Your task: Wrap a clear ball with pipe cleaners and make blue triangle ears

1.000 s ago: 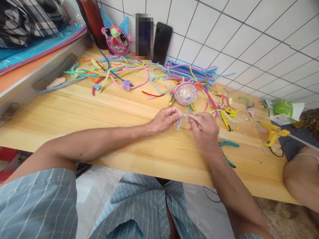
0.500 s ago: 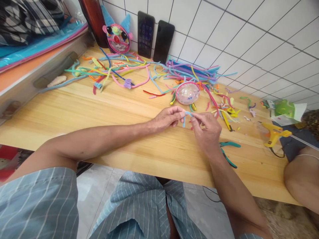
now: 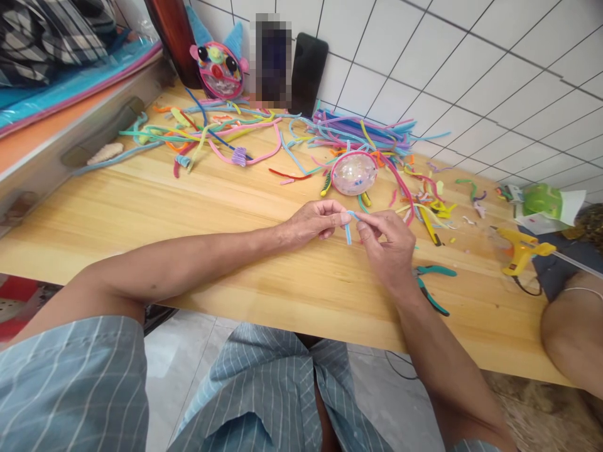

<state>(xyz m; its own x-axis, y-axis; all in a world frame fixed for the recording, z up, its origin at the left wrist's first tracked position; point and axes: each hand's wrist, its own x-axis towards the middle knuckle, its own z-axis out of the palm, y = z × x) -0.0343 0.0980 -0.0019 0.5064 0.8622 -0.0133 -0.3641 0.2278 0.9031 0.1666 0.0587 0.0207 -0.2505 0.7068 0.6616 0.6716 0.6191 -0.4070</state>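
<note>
A short light-blue pipe cleaner (image 3: 348,235) is bent between my two hands, one end hanging down. My left hand (image 3: 321,221) pinches it with thumb and forefinger. From the other side my right hand (image 3: 387,237) grips it too, fingers closed. Just beyond them on the table sits a clear dome with a pink rim (image 3: 354,174). Teal-handled pliers (image 3: 436,271) lie to the right, partly hidden by my right wrist. At the back stands a pink-rimmed face (image 3: 220,70) with blue ears and black eyes.
Loose coloured pipe cleaners (image 3: 235,135) cover the back of the wooden table (image 3: 211,201), with a thick bundle (image 3: 362,132) by the tiled wall. A dark phone (image 3: 309,72) leans there. A yellow glue gun (image 3: 522,250) lies right, near another person's arm (image 3: 572,329).
My hands have drawn slightly closer together on the blue pipe cleaner, with the right hand shifting a little left. The view has moved slightly; the table objects lie as before.
</note>
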